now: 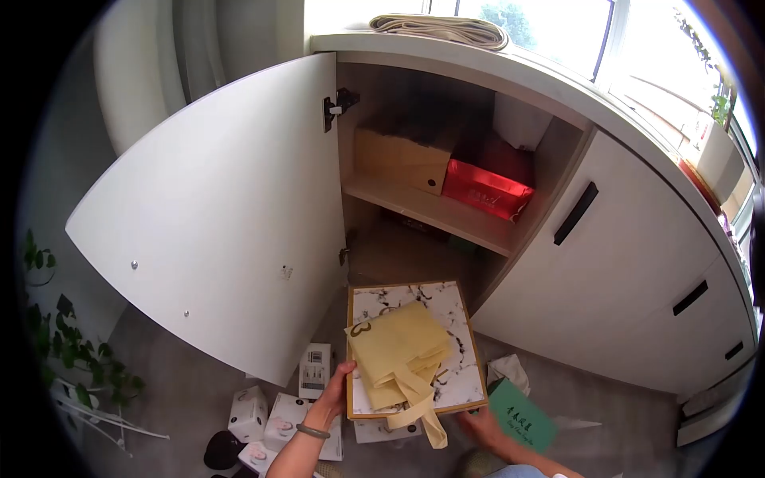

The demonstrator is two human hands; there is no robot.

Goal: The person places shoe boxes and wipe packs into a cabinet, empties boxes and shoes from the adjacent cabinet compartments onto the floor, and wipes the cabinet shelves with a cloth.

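A square box (464, 350) with a white marble pattern and gold edges is held in front of the open cabinet. My left hand (339, 389) grips its left edge, the thumb on the side and the other fingers hidden. At the front right corner, my right hand (480, 424) supports the box from below, with its fingers partly out of sight. On the lid lies a folded pale yellow cloth bag (402, 346), its strap hanging over the front edge. Close to my right forearm is a green box (522, 418) with dark lettering on the floor.
The cabinet door (215, 215) stands open on the left. On the shelf (430, 209) are a cardboard box (398, 162) and a red box (488, 191). Several white boxes (283, 418) lie on the floor. A leafy plant (76, 350) is at left, folded fabric (438, 30) on the countertop.
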